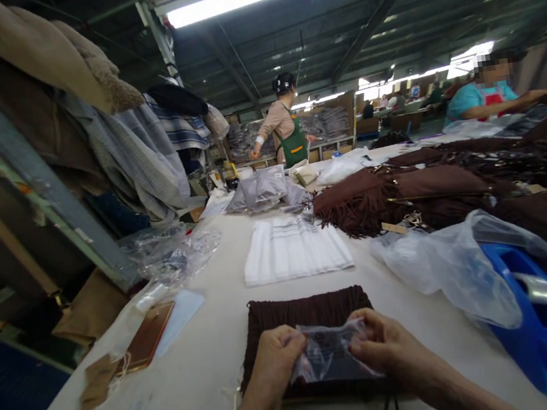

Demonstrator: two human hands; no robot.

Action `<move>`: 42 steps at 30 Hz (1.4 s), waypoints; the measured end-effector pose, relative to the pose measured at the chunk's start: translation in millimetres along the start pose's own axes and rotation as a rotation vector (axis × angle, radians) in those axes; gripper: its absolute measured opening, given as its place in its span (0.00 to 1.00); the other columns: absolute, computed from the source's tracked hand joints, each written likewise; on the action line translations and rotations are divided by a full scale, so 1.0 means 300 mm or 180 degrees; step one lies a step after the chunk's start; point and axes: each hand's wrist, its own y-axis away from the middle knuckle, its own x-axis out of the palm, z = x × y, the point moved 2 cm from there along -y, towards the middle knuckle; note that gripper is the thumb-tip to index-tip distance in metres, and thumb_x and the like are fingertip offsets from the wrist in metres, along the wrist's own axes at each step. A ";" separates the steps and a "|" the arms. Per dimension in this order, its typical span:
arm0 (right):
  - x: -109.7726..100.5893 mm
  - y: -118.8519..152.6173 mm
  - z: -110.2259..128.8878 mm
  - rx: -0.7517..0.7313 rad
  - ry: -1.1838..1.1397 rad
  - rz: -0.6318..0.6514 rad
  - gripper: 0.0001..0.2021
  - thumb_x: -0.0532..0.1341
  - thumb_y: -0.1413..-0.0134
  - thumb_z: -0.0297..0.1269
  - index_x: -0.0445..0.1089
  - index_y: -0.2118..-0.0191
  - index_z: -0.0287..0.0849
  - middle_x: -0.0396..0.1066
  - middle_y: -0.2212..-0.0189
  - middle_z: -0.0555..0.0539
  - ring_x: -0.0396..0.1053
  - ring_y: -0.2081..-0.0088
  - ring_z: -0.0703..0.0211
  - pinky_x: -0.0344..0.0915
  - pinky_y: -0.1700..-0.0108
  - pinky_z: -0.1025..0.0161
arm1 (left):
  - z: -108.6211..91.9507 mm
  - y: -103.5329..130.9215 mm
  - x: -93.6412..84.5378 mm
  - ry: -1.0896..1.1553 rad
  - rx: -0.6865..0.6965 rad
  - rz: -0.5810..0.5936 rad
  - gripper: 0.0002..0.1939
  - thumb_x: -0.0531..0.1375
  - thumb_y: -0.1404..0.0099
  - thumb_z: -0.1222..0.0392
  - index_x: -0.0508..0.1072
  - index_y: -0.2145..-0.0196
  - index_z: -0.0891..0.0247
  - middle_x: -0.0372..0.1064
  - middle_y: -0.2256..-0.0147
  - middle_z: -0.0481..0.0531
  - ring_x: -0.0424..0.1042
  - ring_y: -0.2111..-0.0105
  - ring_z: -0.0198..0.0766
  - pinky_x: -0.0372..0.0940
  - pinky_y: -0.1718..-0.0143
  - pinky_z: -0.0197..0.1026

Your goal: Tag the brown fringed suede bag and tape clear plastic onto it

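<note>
Between my two hands is a small clear plastic bag (329, 352) with faint dark print on it. My left hand (274, 359) pinches its left side with thumb and fingers, and my right hand (383, 345) pinches its right side. Beneath the bag lies a dark brown piece of gathered fabric (307, 308), flat on the table right in front of me. Dark cords hang from its near edge. A folded white cloth (294, 249) with grey stripes lies just beyond it.
A blue tape dispenser (535, 318) and loose plastic (443, 270) are at right, before a brown fringed pile (422, 185). At left lie a phone (149, 335), cardboard tags (95, 383) and crumpled bags (173, 252). Co-workers stand beyond, one in a green apron (293, 142).
</note>
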 end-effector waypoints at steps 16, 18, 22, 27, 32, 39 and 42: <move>-0.005 -0.181 -0.071 -0.0292 0.1845 -0.1051 0.18 0.53 0.55 0.43 0.58 0.58 0.42 0.58 0.83 0.58 0.63 0.83 0.63 0.54 0.83 0.66 | 0.055 -0.107 -0.115 -0.2837 0.1029 -0.1395 0.14 0.52 0.37 0.67 0.67 0.53 0.68 0.70 0.60 0.62 0.69 0.59 0.49 0.63 0.57 0.51; -0.008 -0.186 -0.081 -0.0244 0.1838 -0.1079 0.18 0.53 0.54 0.43 0.58 0.57 0.42 0.59 0.82 0.58 0.63 0.83 0.63 0.55 0.82 0.66 | 0.063 -0.088 -0.092 -0.3417 0.2131 -0.1540 0.17 0.50 0.36 0.69 0.64 0.50 0.68 0.69 0.57 0.62 0.69 0.57 0.48 0.65 0.56 0.51; -0.032 -0.194 -0.097 -0.0168 0.2081 -0.1117 0.18 0.52 0.52 0.41 0.57 0.55 0.40 0.62 0.81 0.56 0.64 0.83 0.61 0.58 0.80 0.64 | 0.080 -0.069 -0.010 -0.3811 0.3528 -0.0854 0.17 0.51 0.36 0.67 0.64 0.50 0.67 0.69 0.53 0.59 0.66 0.50 0.47 0.67 0.53 0.49; -0.034 -0.137 -0.061 -0.0664 0.3342 -0.1825 0.21 0.54 0.52 0.36 0.60 0.50 0.38 0.70 0.71 0.45 0.71 0.70 0.52 0.66 0.67 0.58 | 0.094 -0.091 0.024 -0.3763 0.2801 -0.0367 0.22 0.56 0.38 0.64 0.61 0.46 0.64 0.60 0.44 0.60 0.60 0.45 0.52 0.65 0.50 0.56; 0.064 -0.122 -0.029 -0.2472 0.3848 -0.1063 0.17 0.47 0.43 0.31 0.65 0.51 0.44 0.69 0.57 0.43 0.67 0.55 0.56 0.65 0.52 0.60 | 0.095 -0.091 0.022 -0.3300 0.2341 0.0042 0.21 0.55 0.37 0.64 0.62 0.46 0.64 0.57 0.43 0.61 0.53 0.41 0.52 0.57 0.44 0.58; 0.051 -0.227 -0.176 -0.2276 0.4335 -0.0864 0.18 0.47 0.44 0.31 0.65 0.49 0.40 0.66 0.58 0.40 0.65 0.56 0.52 0.65 0.51 0.54 | 0.026 -0.062 -0.127 -0.1933 0.1849 0.0175 0.23 0.56 0.40 0.65 0.62 0.46 0.67 0.60 0.44 0.59 0.55 0.41 0.42 0.53 0.41 0.47; 0.040 -0.230 -0.189 -0.2523 0.4369 -0.0888 0.17 0.48 0.43 0.33 0.65 0.50 0.40 0.65 0.59 0.41 0.65 0.56 0.53 0.67 0.53 0.56 | 0.047 0.081 -0.272 -0.1772 0.1280 -0.0800 0.11 0.52 0.38 0.61 0.71 0.60 0.64 0.72 0.59 0.55 0.70 0.56 0.38 0.65 0.55 0.40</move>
